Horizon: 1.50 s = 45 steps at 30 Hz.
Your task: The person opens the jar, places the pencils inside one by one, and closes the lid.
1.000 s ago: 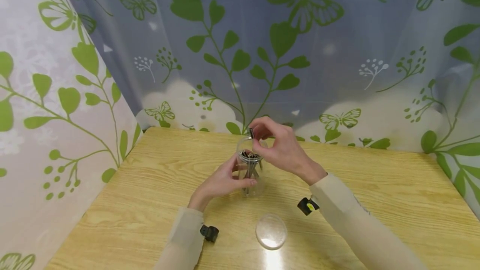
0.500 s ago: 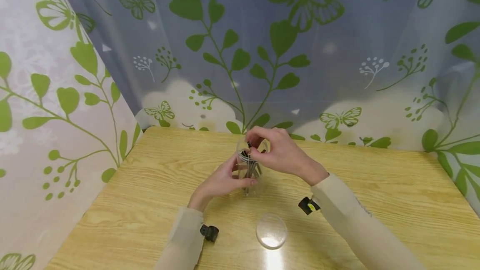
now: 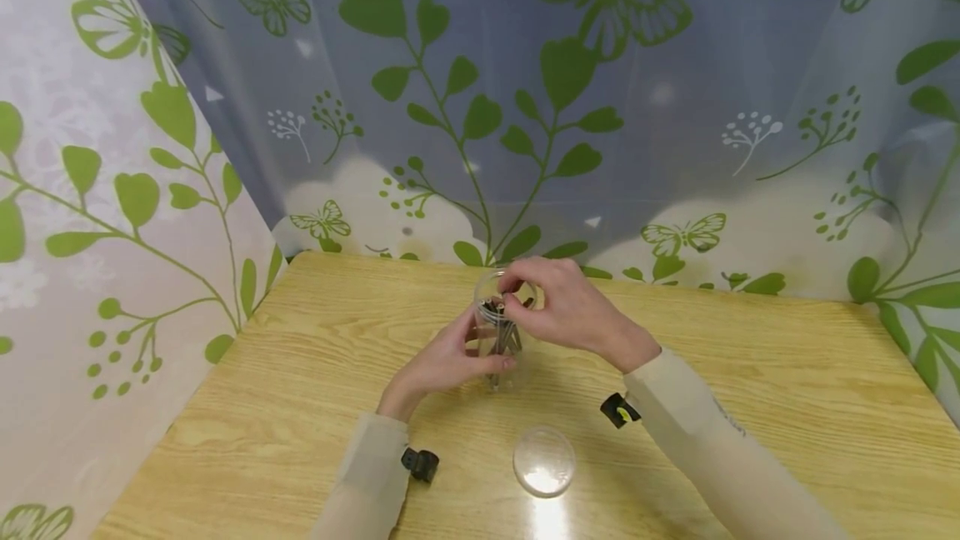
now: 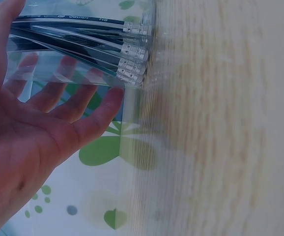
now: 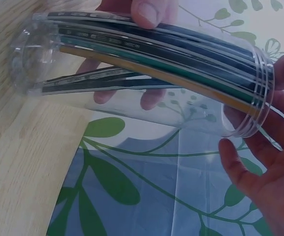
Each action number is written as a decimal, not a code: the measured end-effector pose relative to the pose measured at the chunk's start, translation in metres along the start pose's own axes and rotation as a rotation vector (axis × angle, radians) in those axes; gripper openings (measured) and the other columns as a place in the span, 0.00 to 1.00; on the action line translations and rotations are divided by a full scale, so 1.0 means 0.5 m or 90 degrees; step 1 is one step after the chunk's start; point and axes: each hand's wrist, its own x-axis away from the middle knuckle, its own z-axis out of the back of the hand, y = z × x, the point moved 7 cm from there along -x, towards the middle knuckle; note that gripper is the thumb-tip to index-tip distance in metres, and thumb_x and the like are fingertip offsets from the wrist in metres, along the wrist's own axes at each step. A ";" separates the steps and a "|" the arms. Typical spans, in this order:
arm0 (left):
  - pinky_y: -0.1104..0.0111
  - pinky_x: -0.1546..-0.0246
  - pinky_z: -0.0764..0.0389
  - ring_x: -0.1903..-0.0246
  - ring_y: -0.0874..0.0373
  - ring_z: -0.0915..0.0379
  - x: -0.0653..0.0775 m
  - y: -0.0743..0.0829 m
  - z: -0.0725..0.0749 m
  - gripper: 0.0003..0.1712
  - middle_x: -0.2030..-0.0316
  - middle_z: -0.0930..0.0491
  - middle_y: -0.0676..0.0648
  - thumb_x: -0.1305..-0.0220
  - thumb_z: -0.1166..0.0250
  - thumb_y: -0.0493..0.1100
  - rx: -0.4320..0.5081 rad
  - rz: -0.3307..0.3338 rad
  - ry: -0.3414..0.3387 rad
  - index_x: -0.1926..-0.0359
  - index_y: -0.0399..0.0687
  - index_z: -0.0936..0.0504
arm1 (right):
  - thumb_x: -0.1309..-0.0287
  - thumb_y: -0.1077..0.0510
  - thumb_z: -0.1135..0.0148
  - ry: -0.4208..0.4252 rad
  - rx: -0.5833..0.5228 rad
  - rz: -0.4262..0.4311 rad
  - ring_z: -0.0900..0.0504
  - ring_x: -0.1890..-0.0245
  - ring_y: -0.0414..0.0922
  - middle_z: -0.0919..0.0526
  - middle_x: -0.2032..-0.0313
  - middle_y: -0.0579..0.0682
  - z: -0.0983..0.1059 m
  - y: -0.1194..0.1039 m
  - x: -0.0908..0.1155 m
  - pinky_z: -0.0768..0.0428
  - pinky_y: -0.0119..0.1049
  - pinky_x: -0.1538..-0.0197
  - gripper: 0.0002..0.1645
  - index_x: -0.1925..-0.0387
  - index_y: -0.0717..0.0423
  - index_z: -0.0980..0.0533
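In the head view my left hand (image 3: pixel 442 361) grips a clear plastic jar (image 3: pixel 516 375) round its side, thumb in front and fingers behind. Inside stand several pencils (image 3: pixel 498 347), mostly dark and striped. The right wrist view also shows a green one and an orange-yellow pencil (image 5: pixel 156 73). Silver ends of the pencils (image 4: pixel 132 51) lie at the jar's bottom in the left wrist view. My right hand (image 3: pixel 566 302) is over the jar's open mouth, thumb and forefinger pinching the top of a pencil there. The fingers partly hide that pencil's end.
A round clear lid (image 3: pixel 543 462) lies on the wood-grain table (image 3: pixel 300 357) in front of the jar. A patterned curtain (image 3: pixel 420 107) hangs behind the table's back edge, and another leafy cloth (image 3: pixel 97 273) stands along the left side.
My right hand has come down to the jar's mouth, lowering the pencil it pinches among the others. The left hand and the lid have stayed in place.
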 end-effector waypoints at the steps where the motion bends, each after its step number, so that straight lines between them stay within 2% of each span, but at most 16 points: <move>1: 0.50 0.30 0.26 0.27 0.49 0.38 0.000 -0.001 0.000 0.48 0.26 0.38 0.64 0.37 0.26 0.49 0.000 0.000 0.000 0.26 0.84 0.43 | 0.39 0.64 0.37 -0.004 0.002 -0.004 0.15 0.63 0.39 0.11 0.65 0.46 0.000 0.000 -0.001 0.15 0.35 0.61 0.06 0.64 0.53 0.16; 10: 0.49 0.30 0.26 0.27 0.49 0.38 0.003 -0.003 0.001 0.49 0.25 0.39 0.63 0.37 0.26 0.49 0.001 -0.001 0.000 0.25 0.83 0.44 | 0.35 0.62 0.38 -0.022 -0.007 -0.009 0.15 0.63 0.40 0.10 0.63 0.45 -0.004 0.003 0.001 0.16 0.36 0.62 0.08 0.61 0.52 0.13; 17: 0.47 0.30 0.27 0.26 0.46 0.40 0.005 -0.001 0.000 0.50 0.23 0.42 0.62 0.36 0.27 0.50 -0.006 -0.007 -0.003 0.23 0.83 0.47 | 0.34 0.55 0.34 -0.039 -0.025 -0.035 0.14 0.58 0.42 0.11 0.60 0.43 -0.008 0.004 0.004 0.14 0.41 0.56 0.07 0.59 0.49 0.12; 22: 0.48 0.30 0.27 0.26 0.48 0.39 0.003 -0.002 0.002 0.50 0.25 0.40 0.64 0.36 0.26 0.49 0.000 -0.003 -0.001 0.24 0.84 0.46 | 0.36 0.62 0.38 -0.031 -0.043 -0.060 0.14 0.54 0.43 0.11 0.56 0.45 -0.005 0.009 0.008 0.15 0.40 0.53 0.12 0.55 0.51 0.13; 28: 0.49 0.30 0.27 0.26 0.48 0.38 0.001 -0.004 0.004 0.51 0.25 0.38 0.61 0.36 0.26 0.49 -0.001 -0.003 0.005 0.23 0.81 0.47 | 0.41 0.64 0.40 -0.011 -0.050 -0.076 0.17 0.45 0.46 0.14 0.49 0.48 0.000 0.011 0.018 0.17 0.46 0.47 0.17 0.52 0.53 0.14; 34: 0.50 0.30 0.26 0.27 0.48 0.36 -0.001 -0.002 0.004 0.51 0.26 0.36 0.59 0.36 0.26 0.48 -0.003 -0.010 0.004 0.23 0.81 0.47 | 0.43 0.68 0.41 0.036 -0.077 -0.047 0.18 0.44 0.47 0.14 0.49 0.50 0.016 0.011 0.041 0.17 0.47 0.43 0.17 0.55 0.54 0.14; 40: 0.50 0.30 0.26 0.27 0.48 0.36 -0.001 -0.001 0.004 0.49 0.26 0.36 0.60 0.37 0.25 0.50 -0.007 -0.006 0.008 0.25 0.83 0.45 | 0.48 0.72 0.43 0.086 -0.036 0.016 0.16 0.46 0.49 0.13 0.51 0.51 0.029 0.007 0.065 0.15 0.42 0.47 0.21 0.58 0.53 0.12; 45: 0.50 0.30 0.25 0.26 0.48 0.36 0.000 0.001 0.002 0.49 0.26 0.36 0.60 0.37 0.25 0.50 -0.009 -0.003 0.008 0.25 0.84 0.45 | 0.49 0.73 0.43 0.096 -0.015 0.072 0.16 0.45 0.53 0.13 0.51 0.54 0.027 -0.002 0.075 0.14 0.44 0.49 0.22 0.56 0.57 0.12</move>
